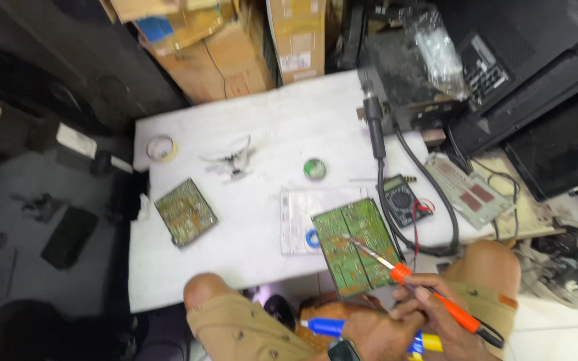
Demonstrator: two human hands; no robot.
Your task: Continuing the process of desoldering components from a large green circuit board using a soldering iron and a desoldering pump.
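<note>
At the near edge of the white table (249, 127), my right hand (446, 314) is closed around the orange handle of a soldering iron (429, 291). The iron's long axis runs diagonally: the handle end lies low and to the right by my right knee, and the metal tip points up and to the left. The tip rests on, or just above, the upper middle of the green circuit board (356, 244); I cannot tell whether it touches. The board lies flat and overhangs the table edge toward my lap, its long axis tilted slightly left of straight away from me.

My left hand (379, 334) sits just beside the right hand, low in the view, fingers curled over a blue tool with a yellow section (326, 327). This tool lies roughly horizontal, its blue end pointing left.

Reference items on the table:
- A clear plastic sheet (302, 217) under the board's far left corner, with a small blue ring (312, 238) on it.
- A multimeter (401, 199) just right of the board.
- A round green tin (314, 168) beyond the board.
- A second circuit board (185, 212) well apart to the left.
- A tape roll (160, 148) at the far left corner.
</note>
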